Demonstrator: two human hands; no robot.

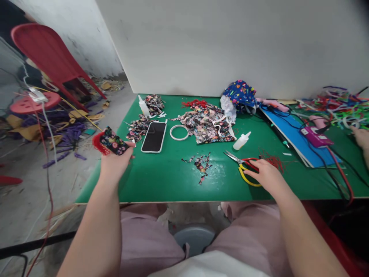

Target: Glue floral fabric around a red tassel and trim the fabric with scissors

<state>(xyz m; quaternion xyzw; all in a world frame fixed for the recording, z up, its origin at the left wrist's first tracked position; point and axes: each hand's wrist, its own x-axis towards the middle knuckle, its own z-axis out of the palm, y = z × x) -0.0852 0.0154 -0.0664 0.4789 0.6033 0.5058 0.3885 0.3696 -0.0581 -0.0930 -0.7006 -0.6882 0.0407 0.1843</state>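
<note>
At the table's left edge, my left hand (112, 163) is closed around a small black floral cloth piece (113, 141) with a red fringe at one end. My right hand (269, 175) has its fingers on the red and yellow handles of the scissors (250, 164), whose blades lie slightly apart, pointing left. Small dark fabric scraps (201, 164) lie between the two hands. Just beyond the scissors stands a small white glue bottle (241, 141). Loose red threads (272, 159) lie beside my right hand.
A phone (153, 137), a white ring (179, 132) and floral fabric (206, 125) occupy the green table. A second bottle (143, 106) stands at back left. Cables cross a blue folder (300, 134) on the right. Another person's hand (361, 137) shows at the right edge.
</note>
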